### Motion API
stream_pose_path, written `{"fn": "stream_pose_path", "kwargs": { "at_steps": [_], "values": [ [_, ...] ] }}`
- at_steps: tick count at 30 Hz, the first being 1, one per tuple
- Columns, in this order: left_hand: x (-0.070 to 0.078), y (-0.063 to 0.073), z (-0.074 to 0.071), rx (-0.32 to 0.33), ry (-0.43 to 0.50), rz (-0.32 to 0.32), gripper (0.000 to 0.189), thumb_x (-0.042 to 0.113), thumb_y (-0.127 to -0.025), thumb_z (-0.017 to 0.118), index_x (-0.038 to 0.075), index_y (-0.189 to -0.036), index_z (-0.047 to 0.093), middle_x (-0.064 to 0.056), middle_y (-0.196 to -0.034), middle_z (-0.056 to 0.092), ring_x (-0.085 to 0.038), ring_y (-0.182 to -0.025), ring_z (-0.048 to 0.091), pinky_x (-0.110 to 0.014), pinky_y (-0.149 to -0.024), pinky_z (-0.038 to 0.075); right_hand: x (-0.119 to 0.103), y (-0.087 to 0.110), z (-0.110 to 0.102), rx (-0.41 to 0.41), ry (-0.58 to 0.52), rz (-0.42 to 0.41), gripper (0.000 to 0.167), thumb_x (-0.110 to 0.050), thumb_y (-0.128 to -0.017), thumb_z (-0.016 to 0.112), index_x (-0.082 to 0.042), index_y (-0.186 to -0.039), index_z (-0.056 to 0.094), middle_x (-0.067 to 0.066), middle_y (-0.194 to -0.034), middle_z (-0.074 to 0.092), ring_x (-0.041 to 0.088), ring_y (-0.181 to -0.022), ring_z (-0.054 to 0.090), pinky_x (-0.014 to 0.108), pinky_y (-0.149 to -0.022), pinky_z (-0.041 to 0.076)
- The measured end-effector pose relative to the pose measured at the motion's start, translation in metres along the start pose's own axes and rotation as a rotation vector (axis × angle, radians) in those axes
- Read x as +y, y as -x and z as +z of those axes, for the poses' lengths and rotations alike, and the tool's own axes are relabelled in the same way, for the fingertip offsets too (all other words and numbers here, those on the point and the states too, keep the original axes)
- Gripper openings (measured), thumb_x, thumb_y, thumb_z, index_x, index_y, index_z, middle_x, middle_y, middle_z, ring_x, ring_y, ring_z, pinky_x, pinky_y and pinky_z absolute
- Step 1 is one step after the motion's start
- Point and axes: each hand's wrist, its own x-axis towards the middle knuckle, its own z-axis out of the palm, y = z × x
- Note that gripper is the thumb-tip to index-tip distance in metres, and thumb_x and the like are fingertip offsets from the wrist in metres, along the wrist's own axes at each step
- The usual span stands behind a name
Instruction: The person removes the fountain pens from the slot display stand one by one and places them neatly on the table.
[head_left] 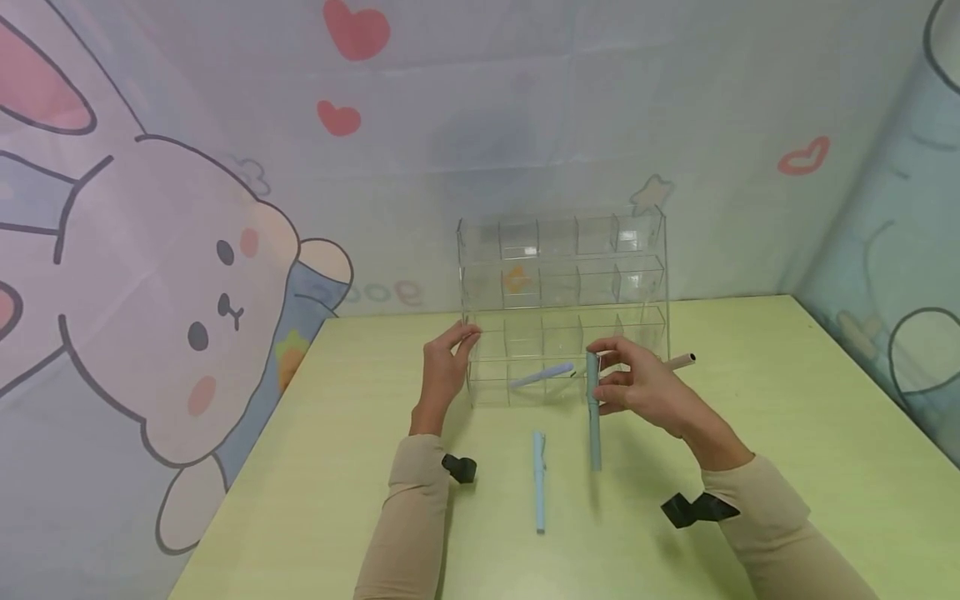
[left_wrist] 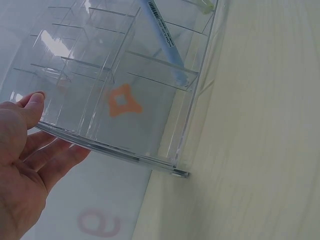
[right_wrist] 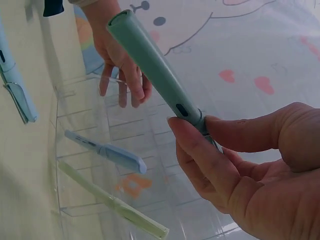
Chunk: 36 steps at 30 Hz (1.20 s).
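My left hand (head_left: 447, 367) grips the left side edge of a clear acrylic rack (head_left: 558, 287), with the thumb on one face and the fingers on the other in the left wrist view. Between the thumb and fingers of my right hand (head_left: 645, 387) is a teal-green pen (head_left: 594, 417), pinched near its middle and held upright before the rack. A blue pen (right_wrist: 107, 152) leans in the rack's lowest row. Beside it is a pale green pen (right_wrist: 115, 200); in the head view, my right hand partly hides a pale pen (head_left: 681, 361). A light blue pen (head_left: 540, 483) lies on the table.
The rack stands on a yellow-green table (head_left: 300, 500) near its back edge. Behind hangs a cloth backdrop (head_left: 390, 167) printed with a rabbit and hearts. Each sleeve carries a black wrist camera (head_left: 460, 468) near its cuff.
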Motion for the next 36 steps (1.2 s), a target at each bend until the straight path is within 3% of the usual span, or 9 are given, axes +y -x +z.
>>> {"fn": "stream_pose_path", "kwargs": {
  "at_steps": [14, 30, 36],
  "values": [
    [-0.001, 0.001, 0.001, -0.018, 0.010, -0.008, 0.016, 0.014, -0.097, 0.068, 0.003, -0.103, 0.076, -0.012, -0.103, 0.075, -0.033, -0.127, 0.057, -0.044, -0.106, 0.046, 0.013, -0.003, 0.003, -0.027, 0.042, 0.062, 0.062, 0.009, -0.094, 0.062, 0.009, -0.148, 0.032, 0.030, -0.126, 0.043, 0.030, -0.098, 0.067, 0.043, -0.081, 0.060],
    [0.002, -0.001, 0.000, -0.015, 0.003, -0.026, 0.015, 0.013, -0.097, 0.068, 0.002, -0.103, 0.076, -0.012, -0.108, 0.074, -0.032, -0.127, 0.057, -0.044, -0.106, 0.046, 0.032, -0.014, 0.011, -0.052, 0.052, 0.147, 0.058, 0.008, -0.086, 0.072, 0.013, -0.139, 0.046, 0.029, -0.119, 0.051, 0.026, -0.086, 0.069, 0.041, -0.080, 0.061],
    [0.002, -0.001, -0.001, -0.007, -0.001, -0.022, 0.015, 0.013, -0.097, 0.068, 0.003, -0.103, 0.076, -0.012, -0.106, 0.075, -0.032, -0.126, 0.057, -0.045, -0.105, 0.047, 0.040, -0.019, 0.015, -0.047, 0.045, 0.180, 0.059, 0.011, -0.085, 0.071, 0.016, -0.138, 0.044, 0.030, -0.118, 0.049, 0.026, -0.085, 0.070, 0.041, -0.080, 0.061]
  ]
}}
